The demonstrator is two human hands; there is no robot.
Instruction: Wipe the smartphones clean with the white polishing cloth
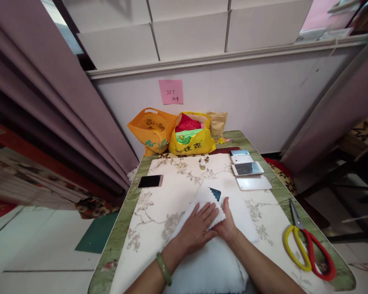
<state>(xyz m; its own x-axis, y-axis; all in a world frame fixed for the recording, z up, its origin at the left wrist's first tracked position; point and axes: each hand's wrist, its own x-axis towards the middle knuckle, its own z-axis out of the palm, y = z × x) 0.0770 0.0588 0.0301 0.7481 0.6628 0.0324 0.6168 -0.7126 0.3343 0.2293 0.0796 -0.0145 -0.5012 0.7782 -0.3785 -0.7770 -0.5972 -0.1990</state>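
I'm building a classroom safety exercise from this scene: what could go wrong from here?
The dark object peeks out beneath the white cloth under the left hand, so it might slip out if the hold loosens. The scissors lie to the right of the right forearm; a sideways sweep could catch them. The phone on the left lies near the table edge and might fall if nudged.

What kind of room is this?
Probably a room in somebody's home. Long curtains hang at the sides, a flowery cover lies on the table, and the floor is tiled.
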